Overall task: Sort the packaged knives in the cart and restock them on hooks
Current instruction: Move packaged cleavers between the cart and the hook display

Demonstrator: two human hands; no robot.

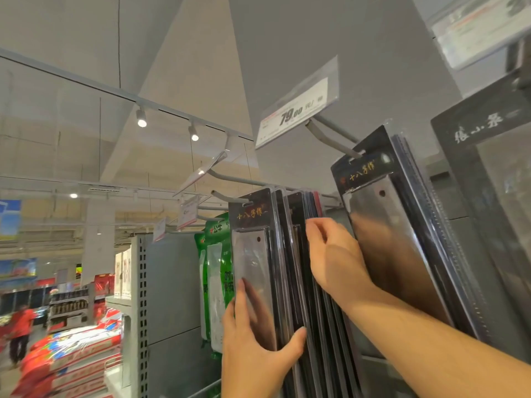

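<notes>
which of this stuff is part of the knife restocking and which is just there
Job: left hand, front knife pack, right hand, rear knife packs, hook, right-hand knife row.
Just there: green packets, stacked sacks, ceiling spotlights.

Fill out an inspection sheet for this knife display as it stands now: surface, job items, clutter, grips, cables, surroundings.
surface: grey shelf panel with metal hooks; no table in view.
job's things: front pack and rear packs hang on hooks; upper pack hangs under the price tag; cart not in view.
clutter: nothing seen.
grips: left hand holds the front pack low down; right hand curls its fingers onto the rear packs' edges.
cables: thin lines run from ceiling to light track.
surroundings: green packets, stacked red bags, a person in red.
</notes>
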